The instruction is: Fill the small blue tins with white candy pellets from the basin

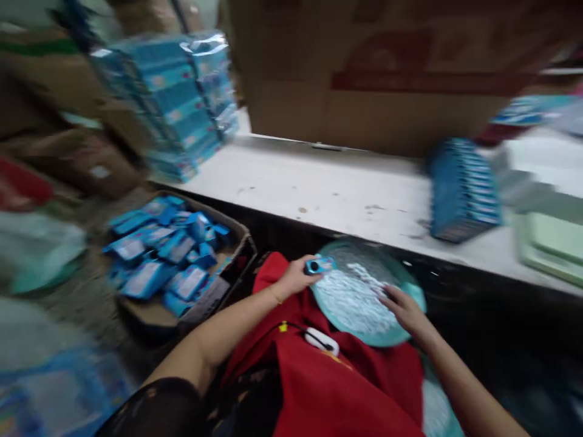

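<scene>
My left hand (298,276) is closed around a small blue box (320,265), whose near end shows a dark round spot. It holds the box at the left rim of a round green basin (387,337). A heap of small whitish pieces (350,300), too blurred to name, lies in the basin. Over the heap's right side, my right hand (403,308) reaches in with its fingertips at the pieces. Whether those fingers pinch any piece is too blurred to see. The basin rests by my lap, against the red apron (337,388).
An open carton (241,243) of blue boxes (159,255) stands at left. On the white table (291,182) are wrapped blue stacks (175,103), a row of blue boxes (462,191), a pale green device (553,243) and a large cardboard box (364,79).
</scene>
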A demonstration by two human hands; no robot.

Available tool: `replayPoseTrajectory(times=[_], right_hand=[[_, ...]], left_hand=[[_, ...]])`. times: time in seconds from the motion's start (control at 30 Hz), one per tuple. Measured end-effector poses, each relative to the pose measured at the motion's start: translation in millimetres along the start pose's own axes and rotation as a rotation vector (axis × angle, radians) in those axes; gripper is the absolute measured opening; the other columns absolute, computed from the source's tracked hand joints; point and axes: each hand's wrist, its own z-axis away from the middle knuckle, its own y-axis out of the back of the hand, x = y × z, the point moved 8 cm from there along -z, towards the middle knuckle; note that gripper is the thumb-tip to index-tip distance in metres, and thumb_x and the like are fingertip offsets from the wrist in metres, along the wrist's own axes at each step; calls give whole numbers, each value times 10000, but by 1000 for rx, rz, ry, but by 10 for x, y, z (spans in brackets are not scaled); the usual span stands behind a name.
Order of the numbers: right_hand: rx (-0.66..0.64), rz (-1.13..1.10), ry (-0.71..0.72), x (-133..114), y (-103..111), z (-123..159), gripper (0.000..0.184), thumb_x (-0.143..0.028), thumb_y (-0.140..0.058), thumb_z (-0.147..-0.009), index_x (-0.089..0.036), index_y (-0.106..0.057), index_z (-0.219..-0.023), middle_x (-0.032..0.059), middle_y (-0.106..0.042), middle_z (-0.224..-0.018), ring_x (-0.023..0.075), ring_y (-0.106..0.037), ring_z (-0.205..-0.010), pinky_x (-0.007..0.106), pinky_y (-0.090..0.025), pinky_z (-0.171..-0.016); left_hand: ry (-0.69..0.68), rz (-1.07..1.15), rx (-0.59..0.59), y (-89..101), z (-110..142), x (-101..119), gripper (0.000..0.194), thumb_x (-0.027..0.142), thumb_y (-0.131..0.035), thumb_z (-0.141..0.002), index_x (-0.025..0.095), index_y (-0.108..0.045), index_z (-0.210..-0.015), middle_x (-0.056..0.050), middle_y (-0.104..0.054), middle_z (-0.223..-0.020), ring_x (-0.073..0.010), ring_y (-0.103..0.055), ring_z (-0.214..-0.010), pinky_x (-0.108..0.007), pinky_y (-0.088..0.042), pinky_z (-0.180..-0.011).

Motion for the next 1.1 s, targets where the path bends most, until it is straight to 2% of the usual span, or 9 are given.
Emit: replayPoseTrajectory(times=[0.13,0.27,0.37,0.5,0.67,0.77,0.93,1.1], right_hand=[[-43,-138,48,-239,347,37,408,-397,-476,-732,-158,-626,-1026,104,-655,-1063,257,-583,-1001,413,-432,-912],[-86,-179,118,-374,528,111,374,-335,-496,-770,-136,-613,-1063,76,-661,-1033,225,-586,-967,353,-437,-884],[-114,-95,129,-490,590,129,341,-304,-506,-791,-140,-627,-1065,72,-660,-1052,214,-588,-968,323,-439,-868],[-175,177,127,-676,609,116,312,-269,-527,-800,-182,-639,-1077,62,-655,-1092,207,-583,-1009,283,-432,-856],[-227,551,103,-933,629,110,302,-320,-473,-832,-271,-636,-1081,57,-667,-1046,233,-602,-974,316,-452,-790],[-265,685,82,-1106,621,97,296,-305,-431,-840,-228,-664,-1005,97,-676,-977,251,-624,-907,332,-466,-735],[-269,726,101,-1326,609,63,277,-281,-454,-825,-152,-667,-945,136,-672,-950,273,-629,-885,336,-473,-715],[-211,688,130,-1184,639,109,281,-286,-445,-845,-215,-632,-1042,78,-658,-1005,233,-618,-903,291,-454,-719]], left_hand=[[-18,-207,-56,-233,-317,-80,427,310,-666,-688,165,-577,-1079,-32,-642,-942,-168,-585,-874,-278,-457,-808],[-31,-359,-97,-519,-462,-63,432,295,-665,-676,167,-582,-1081,-39,-653,-937,-184,-598,-874,-277,-458,-800],[-45,-439,-125,-714,-507,-31,420,276,-665,-668,172,-593,-1068,-39,-660,-927,-193,-604,-863,-287,-459,-795],[-48,-478,-166,-877,-523,-44,397,257,-649,-678,176,-597,-1063,-41,-662,-939,-192,-604,-860,-292,-460,-791],[-65,-518,-160,-919,-488,-82,409,255,-651,-673,186,-595,-1072,-46,-658,-942,-206,-604,-871,-303,-465,-785],[-48,-514,-144,-914,-470,-119,421,251,-658,-669,181,-592,-1079,-68,-653,-1002,-224,-598,-918,-325,-460,-820],[1,-521,-145,-893,-470,-178,435,238,-661,-672,174,-578,-1095,-64,-656,-992,-212,-601,-909,-313,-462,-820],[-22,-486,-128,-826,-494,-176,403,234,-645,-680,172,-592,-1076,-55,-655,-993,-206,-604,-911,-302,-469,-822]])
